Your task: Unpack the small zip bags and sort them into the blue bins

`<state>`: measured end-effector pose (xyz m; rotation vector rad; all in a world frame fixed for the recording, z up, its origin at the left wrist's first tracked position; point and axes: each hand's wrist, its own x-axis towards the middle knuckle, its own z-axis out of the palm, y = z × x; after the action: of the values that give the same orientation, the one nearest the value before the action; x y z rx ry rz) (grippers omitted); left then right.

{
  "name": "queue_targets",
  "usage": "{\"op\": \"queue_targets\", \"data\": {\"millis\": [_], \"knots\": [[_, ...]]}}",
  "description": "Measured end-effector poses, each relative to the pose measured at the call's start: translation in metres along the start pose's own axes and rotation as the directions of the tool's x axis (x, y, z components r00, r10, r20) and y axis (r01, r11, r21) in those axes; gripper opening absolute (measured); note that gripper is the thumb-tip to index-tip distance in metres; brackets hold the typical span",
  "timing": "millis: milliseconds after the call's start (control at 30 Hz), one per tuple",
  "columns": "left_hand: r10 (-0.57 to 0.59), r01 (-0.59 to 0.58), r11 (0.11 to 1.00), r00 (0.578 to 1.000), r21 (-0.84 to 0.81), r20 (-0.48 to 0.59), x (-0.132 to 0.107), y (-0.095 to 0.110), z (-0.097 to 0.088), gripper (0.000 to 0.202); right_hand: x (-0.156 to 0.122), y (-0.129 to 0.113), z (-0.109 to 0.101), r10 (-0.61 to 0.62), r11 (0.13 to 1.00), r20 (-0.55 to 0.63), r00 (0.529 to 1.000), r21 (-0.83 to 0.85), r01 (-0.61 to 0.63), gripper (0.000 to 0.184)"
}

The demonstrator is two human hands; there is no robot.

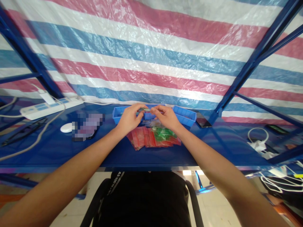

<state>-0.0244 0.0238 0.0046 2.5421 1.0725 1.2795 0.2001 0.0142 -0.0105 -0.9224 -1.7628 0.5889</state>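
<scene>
My left hand (130,118) and my right hand (166,117) meet over the blue bins, fingers closed in a pinch. Between the fingertips runs a small thin greenish piece (147,110), too small to name for certain; both hands grip it. Behind my left hand is the left blue bin (116,117). A middle blue bin (149,115) lies under the fingers, and the right blue bin (186,117) is beyond my right hand. Nearer me, red plastic bags (139,138) are spread on the table, with green bags (163,134) and clear bags (151,123) by them.
On the blue table (113,157) lie a phone (90,129), a white round object (67,127) and a white power strip (52,107) with cables at the left. Another phone (203,119) is right of the bins. A white cable (258,142) lies farther right. Striped sheeting (151,63) hangs behind.
</scene>
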Motion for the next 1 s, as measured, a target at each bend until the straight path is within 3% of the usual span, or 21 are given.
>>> {"op": "queue_targets", "data": {"millis": [167, 300, 500, 700, 900, 1000], "knots": [[0.040, -0.030, 0.987, 0.998, 0.158, -0.056, 0.003, -0.006, -0.010, 0.032, -0.002, -0.006, -0.002, -0.075, 0.990, 0.007, 0.997, -0.122, 0.075, 0.037], [0.024, 0.001, 0.957, 0.996, 0.290, -0.081, 0.003, -0.017, -0.017, 0.037, -0.004, -0.009, -0.002, -0.166, 0.955, 0.098, 0.981, -0.230, 0.184, 0.034], [-0.078, 0.027, 0.910, 0.991, 0.415, 0.107, 0.000, -0.037, -0.014, 0.039, -0.004, -0.009, -0.002, -0.187, 0.918, 0.211, 0.960, -0.310, 0.247, 0.032], [-0.060, -0.027, 0.911, 0.978, 0.412, 0.197, -0.001, -0.040, -0.011, 0.040, -0.005, -0.009, -0.004, -0.232, 0.861, 0.342, 0.910, -0.364, 0.356, 0.031], [-0.061, 0.029, 0.933, 0.995, 0.357, 0.080, -0.002, -0.031, -0.007, 0.040, -0.005, -0.006, -0.007, -0.221, 0.829, 0.415, 0.882, -0.396, 0.394, 0.028], [-0.023, 0.018, 0.949, 1.000, 0.315, 0.011, 0.000, -0.022, -0.007, 0.040, -0.006, -0.005, -0.009, -0.193, 0.842, 0.460, 0.867, -0.376, 0.387, 0.037]]}}
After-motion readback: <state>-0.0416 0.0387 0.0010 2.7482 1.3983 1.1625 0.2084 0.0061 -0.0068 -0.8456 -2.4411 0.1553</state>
